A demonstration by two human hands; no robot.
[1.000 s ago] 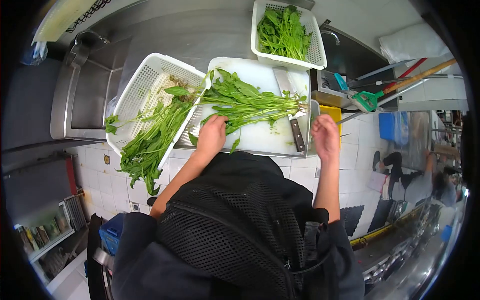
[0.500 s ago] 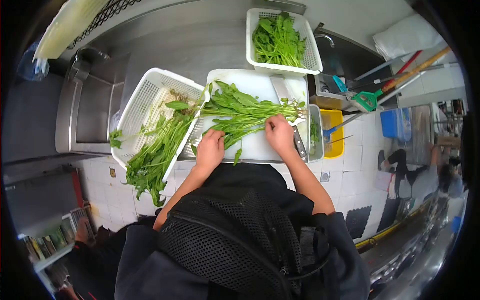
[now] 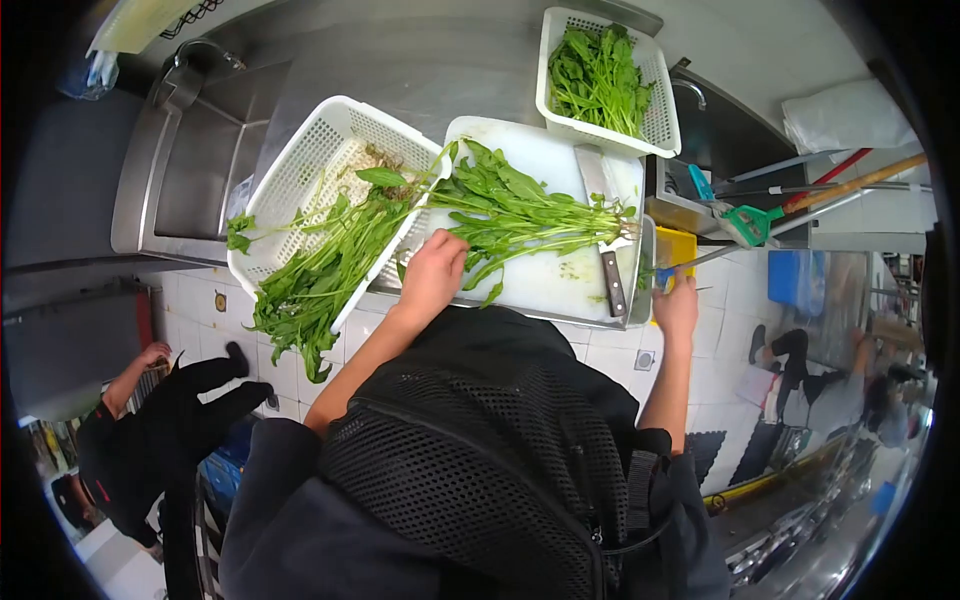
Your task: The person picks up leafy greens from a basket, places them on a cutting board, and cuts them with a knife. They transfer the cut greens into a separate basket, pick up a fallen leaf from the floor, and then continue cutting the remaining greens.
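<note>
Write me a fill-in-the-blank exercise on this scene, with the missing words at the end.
The knife on the cutting board has a ____ handle.
The hand nearest the leafy end of the board's greens is the person's ____ one.
Other greens spill over the rim of a perforated white ____.
The tub just behind the right hand is coloured ____.

Missing words: brown; left; basket; yellow.
</note>
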